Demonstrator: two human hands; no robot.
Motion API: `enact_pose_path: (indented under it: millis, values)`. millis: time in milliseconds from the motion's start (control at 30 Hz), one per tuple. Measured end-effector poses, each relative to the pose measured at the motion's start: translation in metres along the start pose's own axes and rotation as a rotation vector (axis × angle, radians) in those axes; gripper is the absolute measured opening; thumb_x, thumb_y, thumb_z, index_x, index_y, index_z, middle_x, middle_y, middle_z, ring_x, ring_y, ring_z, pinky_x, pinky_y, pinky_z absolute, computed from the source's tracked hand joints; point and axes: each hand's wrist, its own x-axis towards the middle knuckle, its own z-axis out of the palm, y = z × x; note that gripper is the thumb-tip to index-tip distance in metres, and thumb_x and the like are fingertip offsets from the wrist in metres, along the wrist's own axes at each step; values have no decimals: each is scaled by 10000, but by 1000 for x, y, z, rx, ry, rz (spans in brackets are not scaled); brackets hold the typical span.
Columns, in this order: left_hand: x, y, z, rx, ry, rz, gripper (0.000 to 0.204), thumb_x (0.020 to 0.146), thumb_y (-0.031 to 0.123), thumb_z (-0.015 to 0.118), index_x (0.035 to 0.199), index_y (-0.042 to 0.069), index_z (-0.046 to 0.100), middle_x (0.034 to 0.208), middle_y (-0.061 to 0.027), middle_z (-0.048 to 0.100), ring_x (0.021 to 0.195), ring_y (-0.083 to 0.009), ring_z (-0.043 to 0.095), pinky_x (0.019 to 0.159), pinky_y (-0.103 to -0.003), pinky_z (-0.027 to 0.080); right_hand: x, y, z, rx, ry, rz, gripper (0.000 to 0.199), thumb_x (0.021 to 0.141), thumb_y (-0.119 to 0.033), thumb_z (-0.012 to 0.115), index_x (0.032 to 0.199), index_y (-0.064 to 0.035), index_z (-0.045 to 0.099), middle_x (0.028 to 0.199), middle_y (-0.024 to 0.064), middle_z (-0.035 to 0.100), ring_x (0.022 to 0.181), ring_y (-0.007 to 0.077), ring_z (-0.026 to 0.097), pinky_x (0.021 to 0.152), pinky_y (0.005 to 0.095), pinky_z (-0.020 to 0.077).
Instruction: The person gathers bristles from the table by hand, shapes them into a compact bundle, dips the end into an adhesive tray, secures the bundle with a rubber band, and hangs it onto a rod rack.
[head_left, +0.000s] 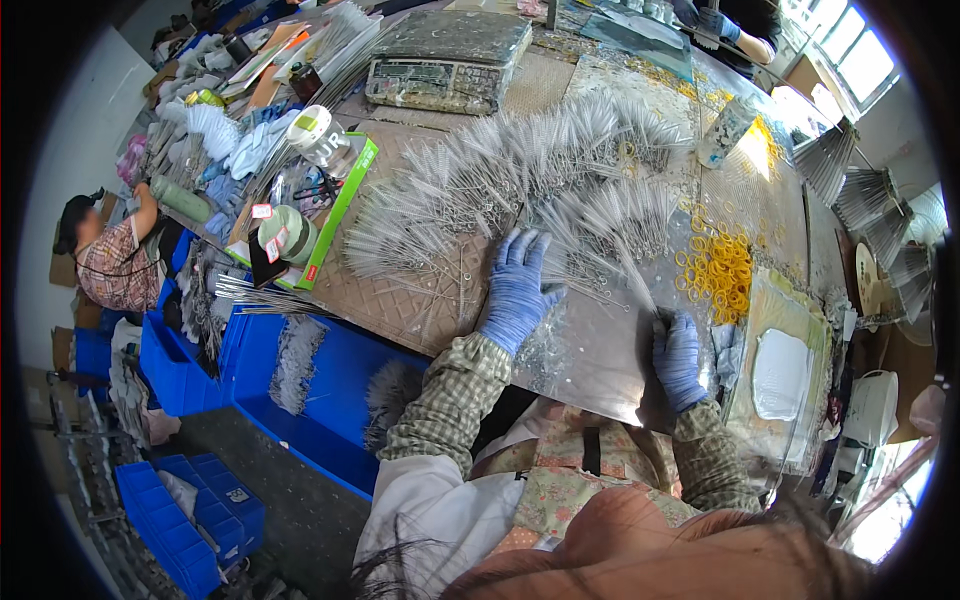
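Observation:
Blue-striped gloves cover both hands. My left hand [518, 290] lies palm down at the near edge of a heap of thin wire brushes [540, 150], its fingers stretched out and thumb apart. The fingertips touch the looped wire ends there. On the right, my right hand [680, 362] is closed, with the wire end of a wire brush [632, 262] at its fingertips. That brush's pale bristles point away toward a smaller pile. I cannot tell whether more than one wire is in the grip. Right of the pile lies a mound of small yellow rings [718, 268].
Left stands a green-edged box [340, 215] with a tape roll and a cup. Blue bins [335, 370] with brushes sit below the table's left edge. A stained scale [450, 65] is at the back. A white pad [783, 375] lies right. Other people work far right and left.

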Motion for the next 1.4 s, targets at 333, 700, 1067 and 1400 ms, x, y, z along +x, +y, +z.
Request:
enact_pose_path:
  millis: [333, 700, 1067, 1400]
  values:
    - [2, 6, -4, -10, 42, -110, 1123, 690, 376, 900, 1568, 67, 271, 1539, -194, 362, 1446, -378, 334, 1234, -483, 266, 82, -64, 51, -59, -120, -233, 391, 922, -203, 680, 1267, -39, 591, 1156, 213, 623, 1093, 391, 591, 947, 474, 489]
    - [2, -2, -6, -279, 83, -72, 721, 808, 62, 711, 1481, 61, 453, 1439, -209, 475, 1316, -390, 495, 1138, -442, 415, 99, -83, 81, -252, -222, -319, 761, 834, -415, 746, 1461, -71, 484, 1396, 187, 554, 1243, 402, 539, 1067, 499, 417]
    - [10, 3, -21, -394, 319, 70, 613, 840, 167, 715, 1408, 54, 515, 1342, -195, 532, 1228, -359, 552, 1079, -451, 458, 81, -74, 36, -168, -307, -385, 652, 843, -397, 747, 1378, -74, 562, 1282, 179, 621, 1184, 398, 575, 1019, 485, 465]
    - [59, 19, -33, 64, -297, -315, 368, 1005, 325, 561, 1244, 78, 691, 1193, -176, 621, 1079, -310, 653, 981, -441, 523, 75, -55, 10, 123, 20, -322, 484, 882, -311, 750, 1269, -46, 631, 1277, 184, 638, 1165, 387, 610, 1014, 461, 483]
